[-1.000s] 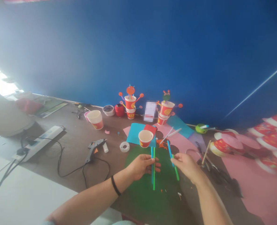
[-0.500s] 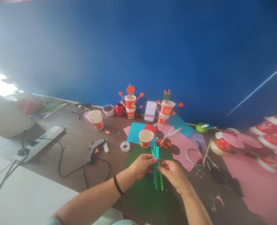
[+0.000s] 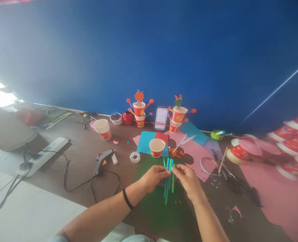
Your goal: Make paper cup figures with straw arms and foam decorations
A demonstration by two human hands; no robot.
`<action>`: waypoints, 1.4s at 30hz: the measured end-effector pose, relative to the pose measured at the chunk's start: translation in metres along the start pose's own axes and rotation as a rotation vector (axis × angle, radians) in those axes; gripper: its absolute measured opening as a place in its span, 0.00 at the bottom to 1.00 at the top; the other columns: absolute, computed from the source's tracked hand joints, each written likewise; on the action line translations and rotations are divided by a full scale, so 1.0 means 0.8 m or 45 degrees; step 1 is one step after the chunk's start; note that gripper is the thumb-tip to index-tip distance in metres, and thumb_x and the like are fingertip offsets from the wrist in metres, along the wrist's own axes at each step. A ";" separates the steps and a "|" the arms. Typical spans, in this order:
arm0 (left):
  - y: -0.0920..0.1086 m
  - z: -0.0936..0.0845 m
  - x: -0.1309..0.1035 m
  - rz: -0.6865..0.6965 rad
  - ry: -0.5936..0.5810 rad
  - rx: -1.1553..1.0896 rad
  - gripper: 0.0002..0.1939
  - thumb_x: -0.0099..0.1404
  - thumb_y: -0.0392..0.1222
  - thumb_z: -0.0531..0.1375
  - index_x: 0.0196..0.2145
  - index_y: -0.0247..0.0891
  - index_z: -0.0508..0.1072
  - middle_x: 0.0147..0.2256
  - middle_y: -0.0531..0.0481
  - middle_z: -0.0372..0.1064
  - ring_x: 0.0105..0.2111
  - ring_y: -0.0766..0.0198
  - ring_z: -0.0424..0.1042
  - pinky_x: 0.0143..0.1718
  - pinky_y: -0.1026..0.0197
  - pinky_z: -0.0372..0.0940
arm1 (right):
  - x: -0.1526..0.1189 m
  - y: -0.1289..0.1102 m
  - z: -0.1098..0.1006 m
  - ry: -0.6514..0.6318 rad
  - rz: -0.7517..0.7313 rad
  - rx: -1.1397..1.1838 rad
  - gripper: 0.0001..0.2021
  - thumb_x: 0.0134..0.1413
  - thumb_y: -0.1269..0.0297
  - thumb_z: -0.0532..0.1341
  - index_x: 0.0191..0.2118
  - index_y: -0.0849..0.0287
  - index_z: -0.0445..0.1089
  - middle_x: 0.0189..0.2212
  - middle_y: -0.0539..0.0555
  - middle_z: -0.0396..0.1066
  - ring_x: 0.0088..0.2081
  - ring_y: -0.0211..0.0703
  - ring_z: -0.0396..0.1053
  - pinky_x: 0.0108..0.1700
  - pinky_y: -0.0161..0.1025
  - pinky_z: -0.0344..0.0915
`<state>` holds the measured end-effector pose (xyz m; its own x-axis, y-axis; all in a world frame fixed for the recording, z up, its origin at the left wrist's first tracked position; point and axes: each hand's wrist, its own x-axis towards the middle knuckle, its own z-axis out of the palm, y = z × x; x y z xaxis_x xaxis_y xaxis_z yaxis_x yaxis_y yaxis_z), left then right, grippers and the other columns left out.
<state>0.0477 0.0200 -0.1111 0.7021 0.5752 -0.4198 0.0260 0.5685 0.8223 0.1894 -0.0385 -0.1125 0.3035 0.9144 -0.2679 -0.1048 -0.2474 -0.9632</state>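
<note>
Several blue and green straws (image 3: 166,191) stand in a loose bundle over the green paper (image 3: 149,205). My left hand (image 3: 154,177), with a black band on its wrist, pinches the bundle from the left. From the right, my right hand (image 3: 189,179) closes thumb and fingers on a green straw at the bundle's edge. Just beyond the straw tops a red-and-white paper cup (image 3: 156,153) stands upright on a blue sheet (image 3: 143,143).
Two stacked-cup figures (image 3: 139,109) stand by the blue wall. To the left lie a glue gun (image 3: 99,163), a tape roll (image 3: 135,157) and a power strip (image 3: 49,153). Scissors (image 3: 249,191), pink paper (image 3: 272,201) and more paper cups (image 3: 290,148) occupy the right.
My right hand has risen along the bundle, and the green straw at its right edge sits higher. My left hand keeps its pinch on the straws.
</note>
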 end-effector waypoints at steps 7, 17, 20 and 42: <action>-0.003 -0.007 0.002 -0.032 -0.079 -0.007 0.20 0.48 0.52 0.66 0.32 0.31 0.74 0.28 0.47 0.72 0.24 0.64 0.73 0.25 0.65 0.64 | 0.011 0.016 -0.002 -0.096 0.083 0.202 0.12 0.46 0.55 0.63 0.26 0.59 0.66 0.10 0.39 0.50 0.13 0.27 0.47 0.15 0.28 0.44; -0.002 -0.011 0.002 -0.074 -0.122 0.053 0.21 0.49 0.53 0.66 0.33 0.31 0.74 0.27 0.47 0.73 0.23 0.64 0.72 0.28 0.61 0.66 | 0.019 0.020 -0.004 -0.256 0.118 0.395 0.14 0.42 0.57 0.67 0.30 0.57 0.63 0.13 0.39 0.55 0.14 0.27 0.49 0.15 0.26 0.46; -0.002 -0.012 0.002 -0.078 -0.146 0.082 0.21 0.49 0.53 0.66 0.32 0.32 0.74 0.26 0.49 0.72 0.23 0.64 0.72 0.28 0.61 0.65 | 0.020 0.022 -0.005 -0.294 0.142 0.414 0.15 0.42 0.56 0.67 0.33 0.59 0.65 0.14 0.40 0.56 0.14 0.26 0.50 0.15 0.27 0.47; -0.003 -0.002 0.007 -0.112 -0.130 0.104 0.22 0.49 0.55 0.65 0.32 0.30 0.73 0.24 0.45 0.73 0.24 0.59 0.73 0.32 0.57 0.66 | 0.023 0.033 0.000 -0.182 0.087 0.353 0.15 0.41 0.56 0.67 0.28 0.59 0.63 0.12 0.39 0.55 0.12 0.26 0.47 0.14 0.29 0.40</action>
<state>0.0502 0.0226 -0.1161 0.7630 0.4603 -0.4538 0.1452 0.5621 0.8142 0.1925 -0.0285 -0.1427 0.1526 0.9392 -0.3075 -0.3808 -0.2312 -0.8953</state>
